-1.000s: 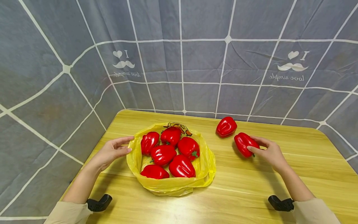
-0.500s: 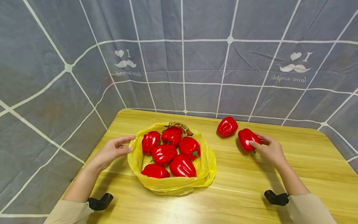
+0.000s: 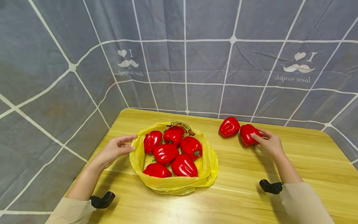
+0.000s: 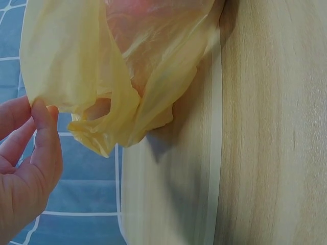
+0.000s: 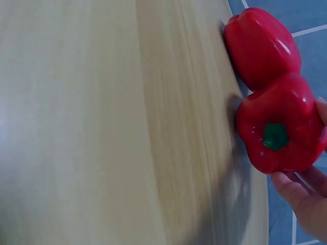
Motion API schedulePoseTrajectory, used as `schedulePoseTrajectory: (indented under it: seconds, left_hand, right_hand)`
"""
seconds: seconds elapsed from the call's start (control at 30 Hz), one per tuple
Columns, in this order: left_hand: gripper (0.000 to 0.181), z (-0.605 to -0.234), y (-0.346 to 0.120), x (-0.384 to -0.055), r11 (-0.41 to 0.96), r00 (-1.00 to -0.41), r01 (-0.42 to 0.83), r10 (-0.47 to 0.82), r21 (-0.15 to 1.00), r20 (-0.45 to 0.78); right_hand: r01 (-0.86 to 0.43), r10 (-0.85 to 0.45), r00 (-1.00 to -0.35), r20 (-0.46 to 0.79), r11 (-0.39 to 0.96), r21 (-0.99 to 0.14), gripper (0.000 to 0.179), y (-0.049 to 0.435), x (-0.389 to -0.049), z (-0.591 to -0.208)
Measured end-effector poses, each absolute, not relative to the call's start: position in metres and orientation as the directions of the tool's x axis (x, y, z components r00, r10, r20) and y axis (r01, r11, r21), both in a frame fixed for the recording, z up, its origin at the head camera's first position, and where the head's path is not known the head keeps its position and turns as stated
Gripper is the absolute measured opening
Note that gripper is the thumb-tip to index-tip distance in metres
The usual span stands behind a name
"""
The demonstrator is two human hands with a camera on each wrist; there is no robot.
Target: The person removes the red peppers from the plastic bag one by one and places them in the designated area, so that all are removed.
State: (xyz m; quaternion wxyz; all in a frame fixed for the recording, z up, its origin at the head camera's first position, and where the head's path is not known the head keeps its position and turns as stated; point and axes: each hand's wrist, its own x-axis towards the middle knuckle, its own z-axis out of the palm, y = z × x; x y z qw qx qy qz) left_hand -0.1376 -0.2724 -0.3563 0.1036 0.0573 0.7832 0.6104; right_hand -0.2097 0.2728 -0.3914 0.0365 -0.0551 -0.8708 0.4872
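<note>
In the head view, my left hand (image 3: 113,152) pinches the left rim of a yellow plastic bag (image 3: 173,185). The left wrist view shows the thumb and a finger (image 4: 20,115) gripping the thin film. Inside the open bag lie several red bell peppers (image 3: 166,154). At the right, my right hand (image 3: 269,143) grips another red bell pepper (image 3: 247,133) between thumb and fingers, its green stem facing me. A loose bell pepper (image 3: 229,127) lies just left of it; the two appear to touch in the right wrist view.
Everything stands on a wooden table (image 3: 237,199) with rounded far corners. A grey curtain (image 3: 207,62) with white lines hangs close behind the table and along its left side. Black wrist mounts (image 3: 103,200) hang below both forearms.
My right hand has moved the gripped bell pepper farther back, beside the loose one. The left hand keeps its hold on the bag rim. The head view has shifted slightly.
</note>
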Motion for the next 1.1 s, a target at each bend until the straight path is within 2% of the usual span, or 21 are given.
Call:
schedulePoseTrajectory:
  seconds: [0.47, 0.83, 1.1]
  left_hand:
    - [0.052, -0.356, -0.270, -0.139, 0.249, -0.972, -0.026, 0.218, 0.968, -0.082]
    - [0.052, -0.357, -0.272, -0.138, 0.246, -0.972, -0.030, 0.221, 0.969, -0.086]
    - [0.052, -0.358, -0.273, -0.139, 0.250, -0.972, -0.028, 0.220, 0.968, -0.085]
  right_hand:
    - [0.102, 0.164, -0.986, -0.018, 0.517, -0.850, 0.063, 0.272, -0.224, -0.390]
    - [0.133, 0.181, -0.981, -0.066, 0.393, -0.910, 0.066, 0.270, -0.228, -0.394]
    - [0.151, 0.191, -0.978, -0.082, 0.380, -0.912, 0.064, 0.267, -0.233, -0.394]
